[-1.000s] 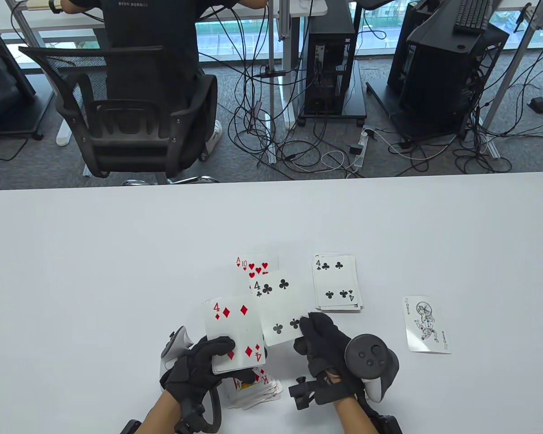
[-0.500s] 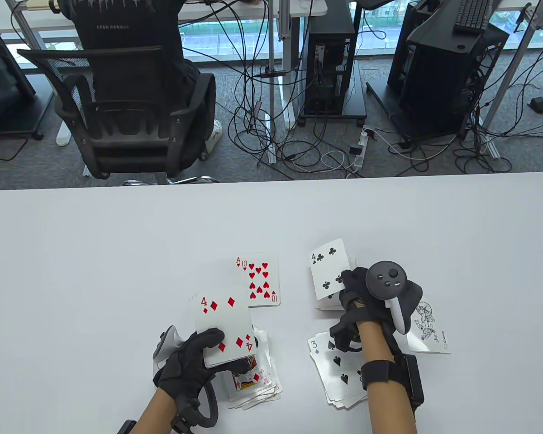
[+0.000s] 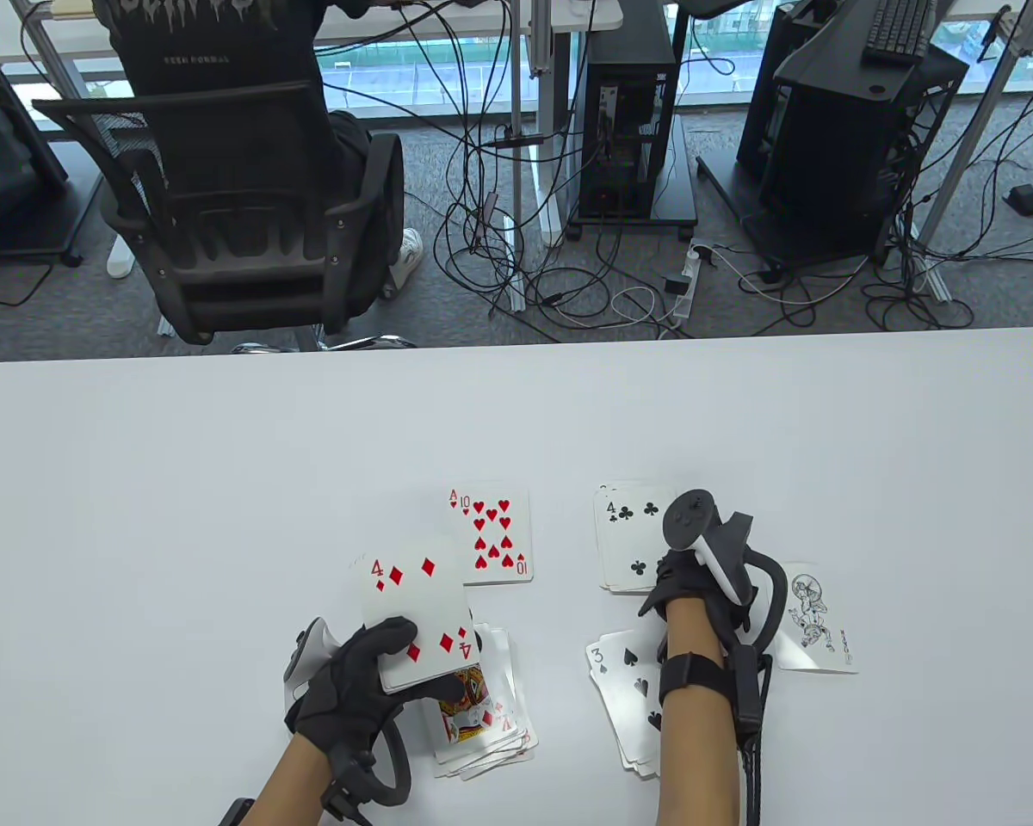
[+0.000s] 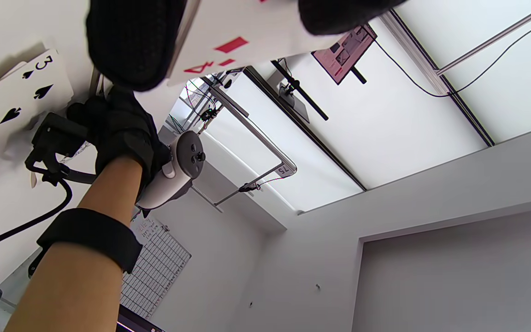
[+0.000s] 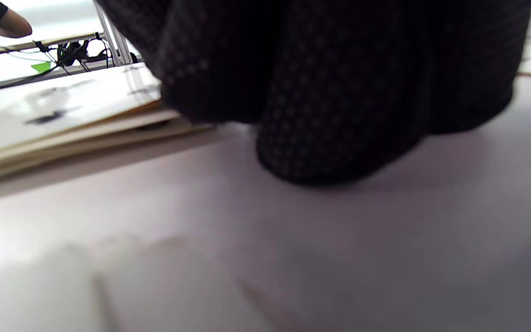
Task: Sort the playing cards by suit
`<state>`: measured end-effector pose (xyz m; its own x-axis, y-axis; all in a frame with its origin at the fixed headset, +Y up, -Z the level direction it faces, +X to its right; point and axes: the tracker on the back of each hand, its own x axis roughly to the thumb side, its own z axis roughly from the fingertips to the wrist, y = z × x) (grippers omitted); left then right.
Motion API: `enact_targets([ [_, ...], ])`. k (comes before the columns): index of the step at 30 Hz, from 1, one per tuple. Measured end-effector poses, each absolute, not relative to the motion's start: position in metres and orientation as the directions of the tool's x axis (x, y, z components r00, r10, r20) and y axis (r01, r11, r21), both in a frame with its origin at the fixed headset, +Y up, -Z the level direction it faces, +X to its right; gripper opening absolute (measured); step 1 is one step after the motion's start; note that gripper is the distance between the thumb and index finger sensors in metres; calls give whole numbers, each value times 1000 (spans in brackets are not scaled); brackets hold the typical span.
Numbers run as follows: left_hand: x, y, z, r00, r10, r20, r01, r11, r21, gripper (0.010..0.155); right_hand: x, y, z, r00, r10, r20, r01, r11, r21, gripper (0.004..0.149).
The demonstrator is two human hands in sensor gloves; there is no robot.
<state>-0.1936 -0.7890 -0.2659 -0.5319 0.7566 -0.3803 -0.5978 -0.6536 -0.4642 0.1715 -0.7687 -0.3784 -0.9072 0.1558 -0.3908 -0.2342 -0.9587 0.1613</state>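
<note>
Left hand [image 3: 353, 688] grip holds deck topped by four of diamonds [image 3: 417, 615], above tabletop [image 3: 181, 482]. Right hand [image 3: 697, 576] rests on club pile [image 3: 628, 538] near edge; its grip state unclear, fingers hidden.

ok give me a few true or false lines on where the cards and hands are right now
1. The left hand holds a deck with the four of diamonds on top. True.
2. The heart pile shows a king. False: a ten of hearts.
3. The right hand is at the club pile. True.
4. The joker lies face down. False: face up.
5. The spade pile shows a three. True.
</note>
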Motion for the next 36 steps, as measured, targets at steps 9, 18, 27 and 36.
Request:
enact_targets([
  [9, -194, -790, -266, -532, 756, -381, -600, -654, -461, 52, 148, -734, -375, -953, 202, -228, -220, -974, 57, 53],
  [18, -195, -790, -266, -530, 758, -380, -602, -652, -461, 52, 77, -697, -338, -816, 527, 236, -549, -835, -35, 55],
  [27, -195, -791, -266, -527, 759, -381, -598, -650, -468, 52, 5, -694, -289, -598, 649, 470, -657, -733, 177, 75],
  [36, -195, -791, -266, -512, 775, -371, -602, -632, -488, 51, 0, -712, -285, -587, 687, 428, -672, -708, 215, 85],
])
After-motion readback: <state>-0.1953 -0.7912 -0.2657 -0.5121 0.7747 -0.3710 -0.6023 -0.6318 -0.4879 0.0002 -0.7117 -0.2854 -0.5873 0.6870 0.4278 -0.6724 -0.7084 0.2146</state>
